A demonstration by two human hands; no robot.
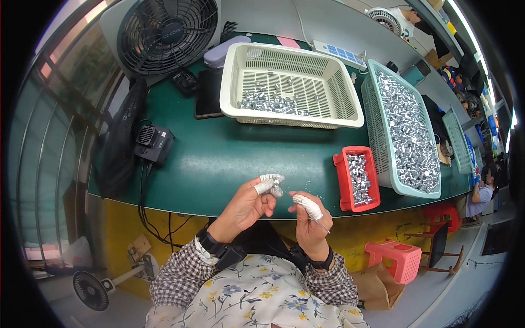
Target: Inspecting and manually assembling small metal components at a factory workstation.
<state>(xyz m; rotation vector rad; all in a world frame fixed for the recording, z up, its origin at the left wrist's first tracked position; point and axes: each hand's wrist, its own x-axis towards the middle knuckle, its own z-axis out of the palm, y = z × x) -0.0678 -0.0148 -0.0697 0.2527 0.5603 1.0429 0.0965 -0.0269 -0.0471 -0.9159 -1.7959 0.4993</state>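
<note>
Small metal piece (275, 185), one: left of the red box (360, 208), about level with its middle, pinched by the left hand (240, 205), long axis too small to tell. Thin rod (324, 226), one: gripped in the closed fingers of the right hand (311, 225), which lies nearer the red box than the left hand does; long axis slanting, rear end toward the near side of the red box, front end toward the small metal piece, contact unclear. Loose metal pieces (358, 177), many: inside the red box.
</note>
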